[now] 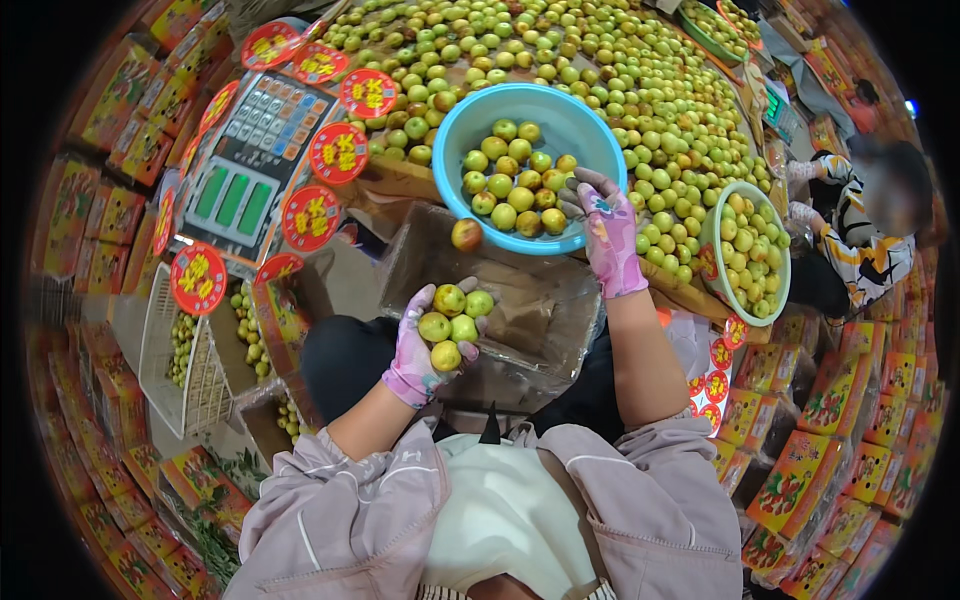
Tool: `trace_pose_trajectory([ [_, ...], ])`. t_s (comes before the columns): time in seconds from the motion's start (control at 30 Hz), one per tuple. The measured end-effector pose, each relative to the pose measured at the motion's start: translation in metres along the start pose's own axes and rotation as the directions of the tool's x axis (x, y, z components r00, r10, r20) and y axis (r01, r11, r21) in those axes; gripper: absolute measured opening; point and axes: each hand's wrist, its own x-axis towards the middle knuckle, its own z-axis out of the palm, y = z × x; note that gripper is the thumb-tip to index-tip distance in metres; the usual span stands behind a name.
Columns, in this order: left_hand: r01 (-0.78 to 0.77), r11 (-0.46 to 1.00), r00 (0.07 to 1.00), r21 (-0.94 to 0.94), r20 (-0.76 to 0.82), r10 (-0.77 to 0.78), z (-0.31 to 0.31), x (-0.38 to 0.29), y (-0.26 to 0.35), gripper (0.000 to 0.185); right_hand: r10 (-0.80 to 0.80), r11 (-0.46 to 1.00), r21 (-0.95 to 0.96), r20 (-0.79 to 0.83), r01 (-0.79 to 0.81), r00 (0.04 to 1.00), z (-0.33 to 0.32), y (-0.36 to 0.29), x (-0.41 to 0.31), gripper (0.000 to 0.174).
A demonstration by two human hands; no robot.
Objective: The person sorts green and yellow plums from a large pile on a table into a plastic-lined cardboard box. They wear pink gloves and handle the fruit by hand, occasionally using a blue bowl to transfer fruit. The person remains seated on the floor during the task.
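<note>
My left hand (420, 349), in a pink patterned glove, cradles several green jujubes (448, 326) over the near left part of a plastic-lined carton (540, 315). Beyond the carton stands a light-blue plastic basin (457, 191) with loose jujubes (521, 196) inside. My right hand (606, 217), gloved alike, reaches over the basin's right rim. Its fingertips are beside the fruit there; whether they grip one is hidden. A single reddish-brown jujube (466, 235) shows at the basin's lower left rim, and I cannot tell what supports it.
A wide heap of jujubes (660, 112) spreads behind the basin. At left is a digital scale (251, 157) hung with round red stickers (339, 152), above a white crate (184, 375). A full green basin (750, 255) and a co-worker (862, 225) are at right. Printed cartons (802, 480) are stacked around.
</note>
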Motion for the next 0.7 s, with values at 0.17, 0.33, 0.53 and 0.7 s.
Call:
trace_pose_trajectory([
  [0.17, -0.025, 0.999, 1.0, -0.044, -0.016, 0.024, -0.019, -0.024, -0.006, 0.056, -0.164, 0.965, -0.206, -0.004, 0.16, 0.986, 0.008, 0.006, -0.012, 0.021],
  [0.33, -0.005, 0.999, 1.0, 0.048, -0.024, 0.007, -0.009, -0.071, -0.018, 0.058, -0.284, 0.944, -0.199, -0.085, 0.263, 0.955, -0.006, 0.009, -0.017, 0.021],
  [0.53, -0.246, 0.968, 0.968, -0.056, 0.042, 0.249, -0.002, -0.154, -0.001, 0.058, -0.275, 0.961, -0.114, -0.328, 0.251, 0.904, -0.062, 0.021, 0.0, 0.022],
  [0.7, -0.524, 0.844, 0.84, -0.117, 0.089, 0.535, -0.026, -0.217, 0.035, 0.058, -0.187, 0.974, -0.183, -0.315, 0.133, 0.931, -0.097, 0.034, -0.008, 0.046],
])
